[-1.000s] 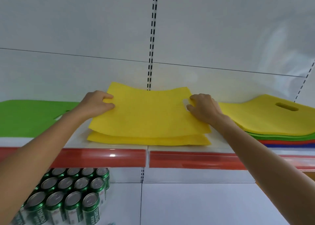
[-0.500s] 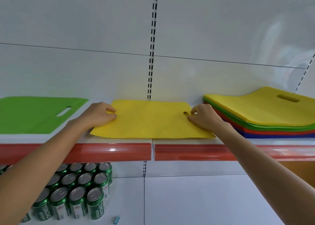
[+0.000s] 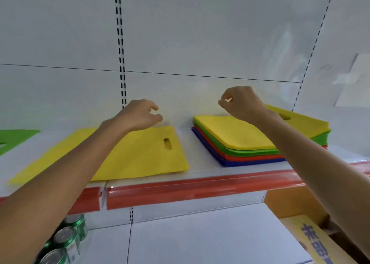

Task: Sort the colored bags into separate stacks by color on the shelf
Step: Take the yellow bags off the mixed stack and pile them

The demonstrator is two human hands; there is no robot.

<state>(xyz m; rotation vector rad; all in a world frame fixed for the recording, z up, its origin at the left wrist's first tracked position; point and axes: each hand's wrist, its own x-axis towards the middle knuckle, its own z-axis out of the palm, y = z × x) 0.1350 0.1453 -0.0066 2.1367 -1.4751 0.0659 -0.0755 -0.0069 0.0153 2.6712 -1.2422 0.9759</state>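
Note:
A stack of yellow bags [image 3: 140,155] lies flat on the white shelf [image 3: 202,163], partly hidden by my left forearm. My left hand [image 3: 138,114] hovers above its back edge, fingers loosely curled, holding nothing. To the right sits a mixed pile [image 3: 246,143] with a yellow bag on top and green, red and blue bags beneath. Above that pile's left part, my right hand [image 3: 241,103] hangs in the air with loosely curled fingers and nothing in it. A green bag [image 3: 14,137] lies at the far left.
The shelf has a red front strip [image 3: 190,187] and a white back wall with slotted uprights [image 3: 121,49]. Below left stand green cans [image 3: 66,237]. A cardboard box [image 3: 312,233] with yellow printing sits at the lower right.
Both hands have let go of the yellow bag and lifted off it toward the right. The view has swung right, bringing the mixed pile nearer the centre.

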